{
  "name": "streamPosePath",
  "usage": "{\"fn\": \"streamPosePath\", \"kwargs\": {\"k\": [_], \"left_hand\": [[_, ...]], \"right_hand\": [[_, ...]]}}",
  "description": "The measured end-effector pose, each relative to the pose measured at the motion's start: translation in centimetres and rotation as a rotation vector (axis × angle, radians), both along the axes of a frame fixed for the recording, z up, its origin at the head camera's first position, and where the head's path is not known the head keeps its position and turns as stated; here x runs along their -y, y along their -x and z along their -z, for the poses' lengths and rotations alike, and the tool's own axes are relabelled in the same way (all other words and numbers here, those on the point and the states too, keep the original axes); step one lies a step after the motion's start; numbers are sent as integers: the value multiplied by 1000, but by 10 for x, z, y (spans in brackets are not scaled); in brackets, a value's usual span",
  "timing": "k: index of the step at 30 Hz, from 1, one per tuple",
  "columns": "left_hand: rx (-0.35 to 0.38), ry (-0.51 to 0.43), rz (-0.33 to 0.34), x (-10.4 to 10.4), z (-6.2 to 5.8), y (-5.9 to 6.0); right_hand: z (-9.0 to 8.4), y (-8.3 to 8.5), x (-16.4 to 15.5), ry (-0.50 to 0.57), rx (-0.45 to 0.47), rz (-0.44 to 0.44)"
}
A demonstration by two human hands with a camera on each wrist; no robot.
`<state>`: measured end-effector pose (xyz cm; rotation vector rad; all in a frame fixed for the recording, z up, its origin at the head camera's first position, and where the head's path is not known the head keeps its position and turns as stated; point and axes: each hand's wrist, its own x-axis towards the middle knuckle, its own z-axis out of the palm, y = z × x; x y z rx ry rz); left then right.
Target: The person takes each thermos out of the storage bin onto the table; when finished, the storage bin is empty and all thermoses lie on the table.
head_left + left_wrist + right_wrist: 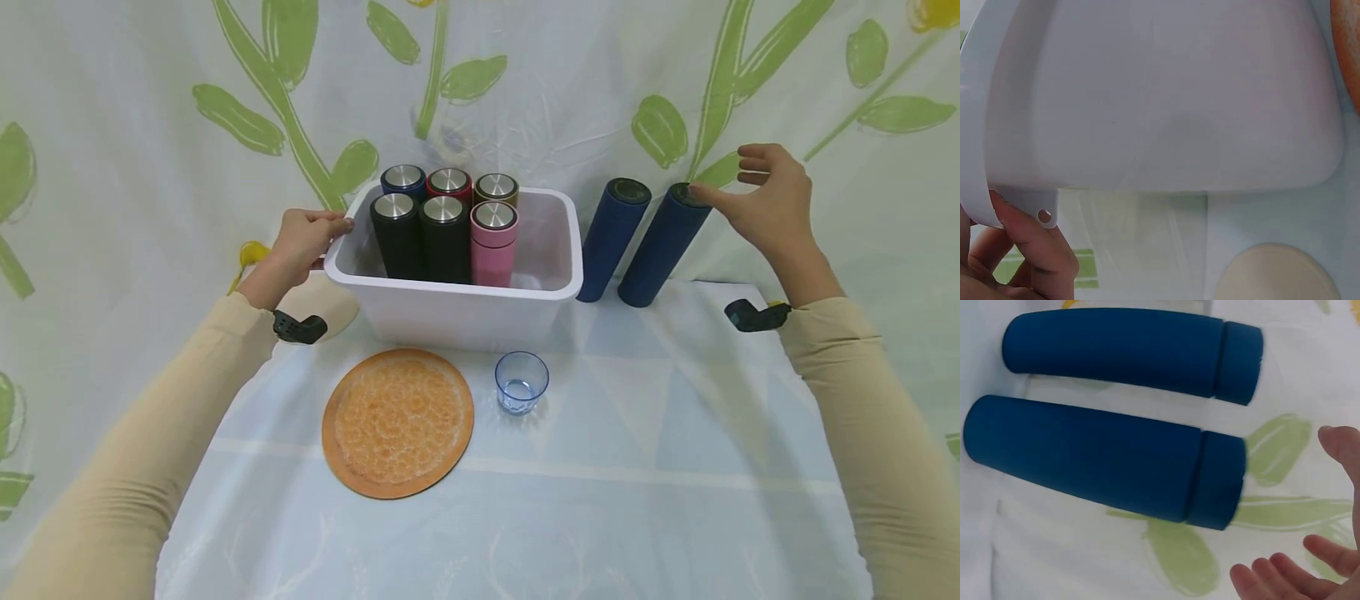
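Room for moving lies mostly in front of you: the cloth-covered table (615, 467) is bare from the glass cup (521, 382) rightward to its right edge and forward toward you. The white bin (457, 310) stands at the back centre, close to the leaf-printed backdrop (150, 108). An orange round mat (398, 422) lies just in front of the bin's left half, with the cup just to its right, apart from both mat and bin. Six flasks stand upright packed into the bin's left part: two black (420, 233), a pink one (493, 242), and a blue, a red and an olive one behind; the bin's right part holds nothing.

Right of the bin, near but not touching it, two dark blue flasks stand side by side, their tops tipped back toward the backdrop: the nearer-bin flask (613, 237) and the outer flask (663, 243).

Your left hand (303, 242) grips the bin's left rim, fingers curled over the edge and thumb lying along the lip; the left wrist view shows fingers (1041, 250) tucked under the rim (975, 156).

Your right hand (765, 196) has its fingers spread and loosely bent, one fingertip touching the outer flask's cap; it grips nothing.
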<state>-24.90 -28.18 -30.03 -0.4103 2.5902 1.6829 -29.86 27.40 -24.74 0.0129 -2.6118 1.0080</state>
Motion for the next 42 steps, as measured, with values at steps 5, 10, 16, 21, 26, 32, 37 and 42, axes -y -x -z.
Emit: {"fn": "streamPosePath", "kwargs": {"k": [5, 10, 16, 21, 26, 32, 37, 42], "left_hand": [[9, 0, 2, 1, -1, -1], [9, -5, 2, 2, 0, -2], [-5, -18, 8, 2, 1, -4], [-10, -24, 17, 0, 0, -3], [-11, -18, 19, 0, 0, -2], [-7, -22, 18, -1, 0, -1], [-11, -14, 14, -1, 0, -1], [-5, -13, 12, 0, 0, -1]], "right_hand": [[-10, -4, 7, 16, -56, -25], [-19, -9, 21, 27, -85, -59], [-23, -12, 37, 6, -96, -93], [-25, -13, 50, 24, -101, -140], [-25, -14, 65, 20, -112, -181], [-24, -15, 81, 17, -130, -242], [-22, -15, 93, 21, -109, -272], [-17, -15, 104, 5, -81, -301]]}}
